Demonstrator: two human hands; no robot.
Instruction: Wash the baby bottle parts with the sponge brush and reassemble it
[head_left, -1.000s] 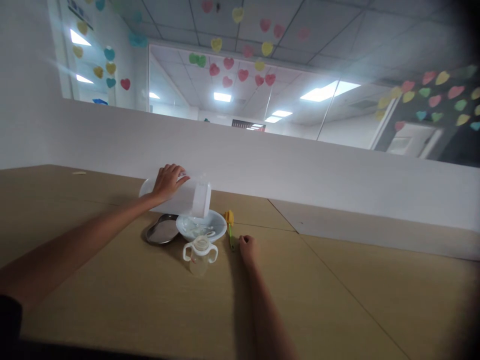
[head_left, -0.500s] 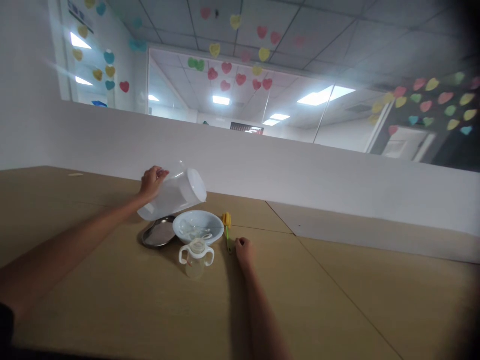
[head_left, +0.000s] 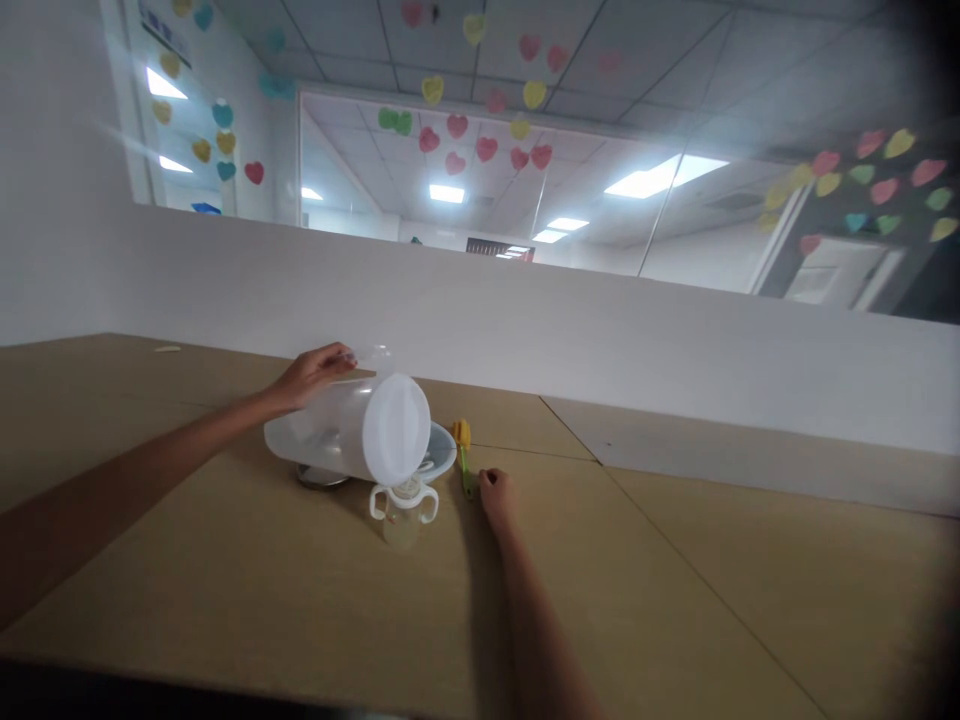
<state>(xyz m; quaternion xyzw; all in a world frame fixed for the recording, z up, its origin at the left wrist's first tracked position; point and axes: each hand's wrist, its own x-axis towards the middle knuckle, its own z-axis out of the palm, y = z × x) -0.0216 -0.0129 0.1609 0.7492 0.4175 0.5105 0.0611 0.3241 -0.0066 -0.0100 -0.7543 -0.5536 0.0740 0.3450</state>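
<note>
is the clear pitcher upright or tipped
Tipped: the pitcher leans well over, its white round end facing sideways, the left hand at its handle.

Ceiling lights (head_left: 667, 177) glaring white; tabletop (head_left: 675, 600) dimmer, soft shadows; right edge blurred, corners dark

No text can be read; the dark strip (head_left: 165, 34) at the upper left and the dark panel (head_left: 489, 248) beyond the glass (head_left: 589, 205) are too blurred to make out
</note>
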